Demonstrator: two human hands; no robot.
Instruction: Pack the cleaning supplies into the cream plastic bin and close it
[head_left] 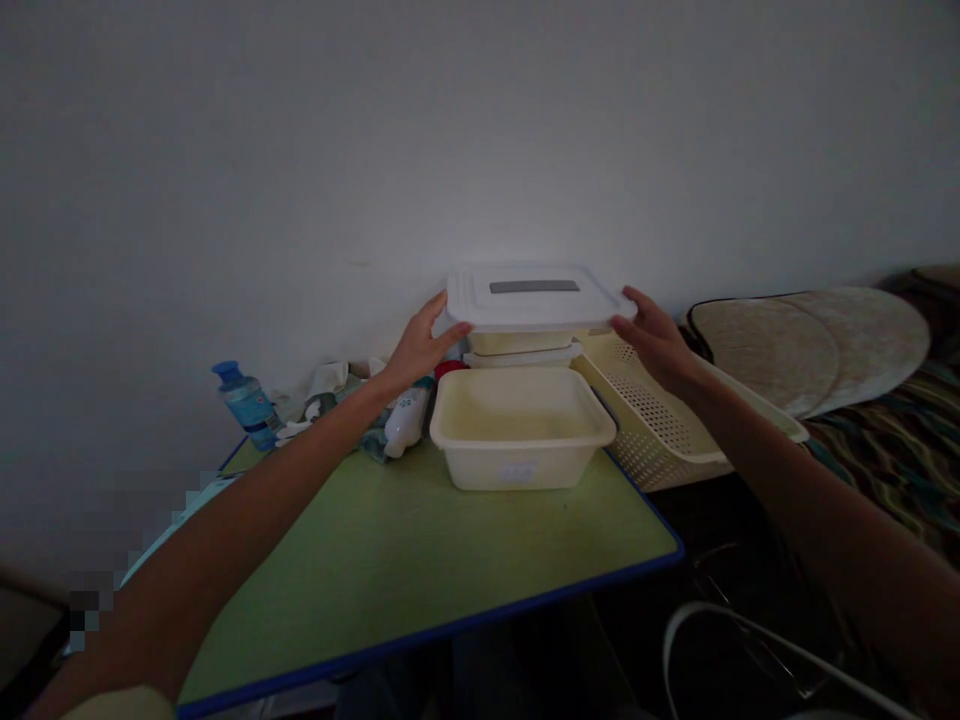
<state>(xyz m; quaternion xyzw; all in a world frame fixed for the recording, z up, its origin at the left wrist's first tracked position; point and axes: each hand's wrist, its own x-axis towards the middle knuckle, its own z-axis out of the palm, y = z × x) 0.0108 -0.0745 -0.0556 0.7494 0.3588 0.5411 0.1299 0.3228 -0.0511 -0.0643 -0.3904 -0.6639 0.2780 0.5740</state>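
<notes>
A white rectangular lid (536,308) with a grey strip on top is gripped at its two short ends. My left hand (421,345) closes on its left end, thumb at the near corner. At the right end, my right hand (656,335) pinches the edge between thumb and fingers. Just behind the open cream plastic box (517,465), another cream container (517,343) stands with a pale rim below it. The lid is over that rear container; whether they touch I cannot tell. The front box shows no contents and has a small label on its near side.
A blue bottle (251,405), cloths (326,385) and a white bottle (407,422) lie to the left on the green table (420,550). A perforated cream basket (645,410) stands at the right, beside a rolled beige cushion (810,345). A wall rises behind.
</notes>
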